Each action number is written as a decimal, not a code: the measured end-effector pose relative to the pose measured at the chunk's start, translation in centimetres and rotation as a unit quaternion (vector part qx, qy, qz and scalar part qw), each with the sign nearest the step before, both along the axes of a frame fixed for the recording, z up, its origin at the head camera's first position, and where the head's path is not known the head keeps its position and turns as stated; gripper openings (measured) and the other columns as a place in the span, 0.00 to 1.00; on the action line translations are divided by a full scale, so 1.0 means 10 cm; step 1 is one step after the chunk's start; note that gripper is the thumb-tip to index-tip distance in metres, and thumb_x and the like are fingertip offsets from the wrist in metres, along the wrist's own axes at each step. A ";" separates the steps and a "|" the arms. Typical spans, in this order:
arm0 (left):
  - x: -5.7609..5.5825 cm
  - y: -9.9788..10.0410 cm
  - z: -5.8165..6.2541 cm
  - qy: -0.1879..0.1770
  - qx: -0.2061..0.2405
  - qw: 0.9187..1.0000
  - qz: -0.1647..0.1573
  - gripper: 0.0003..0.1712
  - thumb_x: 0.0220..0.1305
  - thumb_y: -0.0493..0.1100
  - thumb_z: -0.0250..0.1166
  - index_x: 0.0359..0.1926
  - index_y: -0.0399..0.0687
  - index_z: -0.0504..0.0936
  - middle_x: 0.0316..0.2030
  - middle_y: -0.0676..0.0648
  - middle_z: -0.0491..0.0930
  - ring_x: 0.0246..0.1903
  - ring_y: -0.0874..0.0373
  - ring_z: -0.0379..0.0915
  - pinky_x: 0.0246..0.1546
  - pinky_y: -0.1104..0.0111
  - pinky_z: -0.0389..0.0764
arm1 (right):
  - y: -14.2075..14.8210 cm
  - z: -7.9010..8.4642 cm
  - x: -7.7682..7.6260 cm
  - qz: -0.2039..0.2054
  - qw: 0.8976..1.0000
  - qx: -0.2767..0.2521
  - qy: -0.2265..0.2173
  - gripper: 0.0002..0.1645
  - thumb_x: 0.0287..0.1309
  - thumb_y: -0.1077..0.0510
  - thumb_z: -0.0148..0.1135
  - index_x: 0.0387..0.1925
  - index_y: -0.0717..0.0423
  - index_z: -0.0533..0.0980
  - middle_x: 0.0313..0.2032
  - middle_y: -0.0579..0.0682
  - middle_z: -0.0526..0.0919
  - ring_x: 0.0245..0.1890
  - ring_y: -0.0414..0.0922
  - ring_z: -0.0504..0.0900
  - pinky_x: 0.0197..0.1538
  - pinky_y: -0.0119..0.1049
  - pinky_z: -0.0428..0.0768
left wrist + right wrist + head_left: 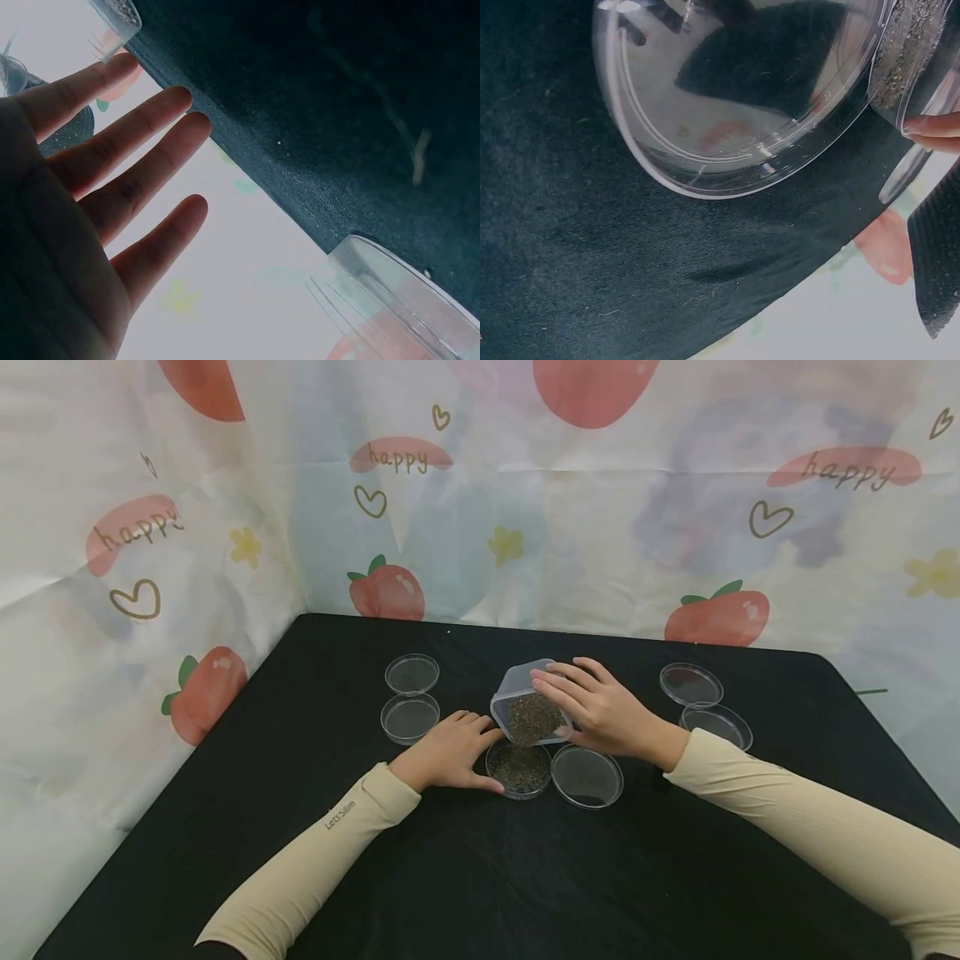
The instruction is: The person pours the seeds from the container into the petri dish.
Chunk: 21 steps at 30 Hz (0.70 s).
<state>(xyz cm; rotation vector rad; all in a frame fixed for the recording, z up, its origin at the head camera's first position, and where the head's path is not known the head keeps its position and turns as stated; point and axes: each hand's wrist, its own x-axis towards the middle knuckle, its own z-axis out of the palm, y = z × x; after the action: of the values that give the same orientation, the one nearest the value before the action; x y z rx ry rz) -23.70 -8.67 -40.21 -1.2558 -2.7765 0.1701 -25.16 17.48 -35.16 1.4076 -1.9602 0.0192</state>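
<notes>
Plastic tub (520,680), gripped tilted by right hand (600,707), keep low over dish (523,795); pour granules (534,718) slowly, with left hand (453,750) spread alongside, gripping nothing.

Head view evenly bright; wrist views darker, backdrop (240,289) washed out

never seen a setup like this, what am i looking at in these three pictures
No machine here: everything is done bare-handed. The wide picture comes from a camera worn on the head; the other two come from cameras on the left and right wrists. On the black table lie three pairs of clear round dishes: left, middle and right. The right hand holds a clear tub, tipped over the middle pair's left dish; brownish grains are in both. The left hand, fingers spread, is at that dish's left side.
</notes>
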 end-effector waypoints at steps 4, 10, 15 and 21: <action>0.01 0.00 0.01 -0.001 0.001 1.000 0.000 0.49 0.50 0.78 0.54 0.66 0.54 0.67 0.53 0.49 0.74 0.54 0.54 0.71 0.62 0.60 0.67 | -0.01 0.00 -0.01 -0.002 1.000 -0.002 0.002 0.60 0.22 0.52 0.84 0.62 0.62 0.65 0.58 0.58 0.75 0.57 0.54 0.73 0.58 0.54 0.68; 0.01 0.01 0.02 -0.005 0.003 1.000 0.003 0.49 0.50 0.78 0.54 0.65 0.54 0.68 0.54 0.49 0.74 0.54 0.54 0.71 0.62 0.60 0.67 | -0.02 0.00 -0.03 -0.009 1.000 -0.007 -0.001 0.61 0.21 0.52 0.84 0.62 0.62 0.65 0.58 0.58 0.75 0.56 0.55 0.73 0.57 0.55 0.68; 0.02 0.01 0.02 -0.005 0.007 1.000 0.002 0.49 0.50 0.78 0.55 0.64 0.53 0.69 0.53 0.49 0.75 0.54 0.54 0.71 0.62 0.60 0.67 | 0.00 0.00 -0.04 -0.022 1.000 -0.008 -0.009 0.60 0.22 0.51 0.84 0.62 0.61 0.65 0.58 0.58 0.74 0.57 0.55 0.72 0.58 0.55 0.68; 0.02 0.00 0.01 -0.007 0.014 1.000 0.003 0.48 0.50 0.78 0.55 0.64 0.54 0.69 0.53 0.49 0.75 0.54 0.54 0.71 0.62 0.60 0.67 | 0.01 0.01 -0.03 -0.035 0.999 -0.004 -0.009 0.61 0.20 0.50 0.84 0.62 0.61 0.65 0.58 0.58 0.75 0.57 0.55 0.72 0.58 0.56 0.69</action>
<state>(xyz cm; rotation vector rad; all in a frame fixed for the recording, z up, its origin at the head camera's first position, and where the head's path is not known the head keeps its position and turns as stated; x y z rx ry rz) -23.55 -8.65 -40.06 -1.2472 -2.7851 0.1212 -25.51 17.63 -35.02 1.3378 -2.0202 0.0085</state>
